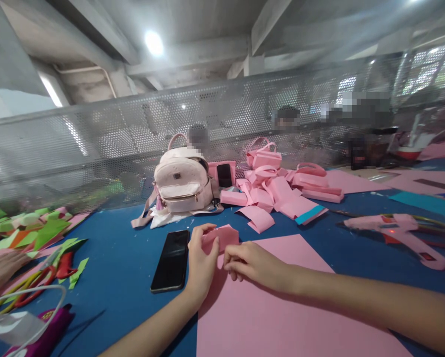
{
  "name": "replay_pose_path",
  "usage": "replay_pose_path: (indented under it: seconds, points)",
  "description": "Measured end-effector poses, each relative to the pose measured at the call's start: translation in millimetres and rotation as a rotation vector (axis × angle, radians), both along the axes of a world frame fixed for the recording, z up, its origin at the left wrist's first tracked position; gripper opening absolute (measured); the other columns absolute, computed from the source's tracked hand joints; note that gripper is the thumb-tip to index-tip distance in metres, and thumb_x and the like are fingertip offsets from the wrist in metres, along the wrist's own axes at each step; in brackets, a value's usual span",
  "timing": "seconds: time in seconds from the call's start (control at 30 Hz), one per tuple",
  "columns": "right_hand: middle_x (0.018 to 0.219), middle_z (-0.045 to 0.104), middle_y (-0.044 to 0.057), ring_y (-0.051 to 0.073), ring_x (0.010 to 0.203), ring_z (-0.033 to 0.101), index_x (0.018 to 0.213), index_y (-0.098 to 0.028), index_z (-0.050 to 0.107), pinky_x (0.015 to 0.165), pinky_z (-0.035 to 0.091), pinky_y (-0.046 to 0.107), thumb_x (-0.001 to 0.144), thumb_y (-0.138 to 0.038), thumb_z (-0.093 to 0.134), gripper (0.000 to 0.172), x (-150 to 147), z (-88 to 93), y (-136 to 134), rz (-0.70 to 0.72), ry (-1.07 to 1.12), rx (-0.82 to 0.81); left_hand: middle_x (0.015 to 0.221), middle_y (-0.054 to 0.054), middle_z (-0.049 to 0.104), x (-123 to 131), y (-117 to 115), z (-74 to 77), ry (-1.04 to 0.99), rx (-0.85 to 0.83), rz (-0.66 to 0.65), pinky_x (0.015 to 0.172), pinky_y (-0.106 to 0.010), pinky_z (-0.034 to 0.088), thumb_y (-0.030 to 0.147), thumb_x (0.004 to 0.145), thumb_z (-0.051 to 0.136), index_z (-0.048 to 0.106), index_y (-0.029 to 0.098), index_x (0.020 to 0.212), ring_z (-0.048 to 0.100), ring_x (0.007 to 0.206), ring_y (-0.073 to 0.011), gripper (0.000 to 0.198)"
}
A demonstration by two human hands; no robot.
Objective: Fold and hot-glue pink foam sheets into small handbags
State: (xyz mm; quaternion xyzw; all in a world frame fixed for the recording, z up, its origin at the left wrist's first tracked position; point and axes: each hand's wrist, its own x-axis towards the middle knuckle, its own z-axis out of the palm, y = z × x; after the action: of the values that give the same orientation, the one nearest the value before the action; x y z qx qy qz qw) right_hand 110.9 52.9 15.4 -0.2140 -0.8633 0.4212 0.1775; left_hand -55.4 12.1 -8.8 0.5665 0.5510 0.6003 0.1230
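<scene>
My left hand (203,260) is closed on a small folded piece of pink paper (228,234), with fingers behind it and thumb in front. Close against its lower right side is my right hand (250,265), its fingers curled inward. What those fingers pinch, if anything, is hidden. Both hands are over a large flat pink sheet (282,317) that lies on the blue table (126,263). Just left of my left hand lies a black phone (171,260), face up.
Behind are a pale backpack (183,181), a heap of folded pink paper pieces (270,191) and a perforated metal screen (133,134). A pink glue gun (397,230) lies right. At left are scissors (46,280), a white charger (20,327) and another person's hand (3,272).
</scene>
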Motion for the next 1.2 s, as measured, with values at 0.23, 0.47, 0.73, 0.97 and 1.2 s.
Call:
replay_pose_path:
  seconds: [0.23,0.47,0.73,0.97,1.2]
  points:
    - [0.086,0.066,0.003,0.015,0.081,0.062,0.078,-0.018,0.068,0.072,0.047,0.023,0.089,-0.016,0.052,0.02,-0.8,-0.1,3.3,0.002,0.117,0.105,0.108,-0.004,0.063,0.6,-1.1,2.6,0.001,-0.001,0.004,0.096,-0.039,0.043,0.018,0.084,0.056,0.059,0.022,0.104,0.058,0.106,-0.022,0.02]
    - [0.09,0.071,0.005,0.017,0.085,0.065,0.086,-0.017,0.07,0.077,0.05,0.027,0.094,-0.017,0.046,0.025,1.9,-3.4,2.0,-0.013,0.178,-0.109,0.108,-0.004,0.063,1.1,-1.2,2.2,0.003,-0.005,0.015,0.096,-0.039,0.043,0.017,0.085,0.054,0.059,0.022,0.104,0.058,0.106,-0.0216,0.02]
    - [0.087,0.067,0.006,0.016,0.078,0.062,0.096,-0.015,0.065,0.073,0.05,0.029,0.094,-0.015,0.044,0.022,0.7,-2.3,0.3,0.002,0.218,-0.28,0.109,-0.004,0.063,0.9,-1.6,2.1,-0.004,-0.025,0.007,0.095,-0.038,0.043,0.016,0.084,0.055,0.059,0.022,0.105,0.058,0.107,-0.0215,0.022]
    - [0.077,0.058,0.001,0.015,0.072,0.056,0.095,-0.016,0.059,0.069,0.045,0.027,0.098,-0.022,0.04,0.02,2.7,-2.1,-3.1,0.013,0.189,-0.293,0.108,-0.004,0.063,1.0,-0.8,2.2,0.003,-0.017,0.005,0.096,-0.039,0.043,0.016,0.083,0.055,0.06,0.022,0.105,0.058,0.107,-0.0218,0.023]
    - [0.062,0.033,-0.009,0.009,0.053,0.027,0.086,-0.021,0.046,0.047,0.023,0.02,0.086,-0.016,0.053,0.008,4.4,-3.4,3.9,-0.145,0.223,-0.286,0.108,-0.005,0.064,0.7,0.2,0.9,0.012,-0.011,0.015,0.096,-0.04,0.043,0.014,0.082,0.054,0.06,0.022,0.104,0.058,0.107,-0.0227,0.024]
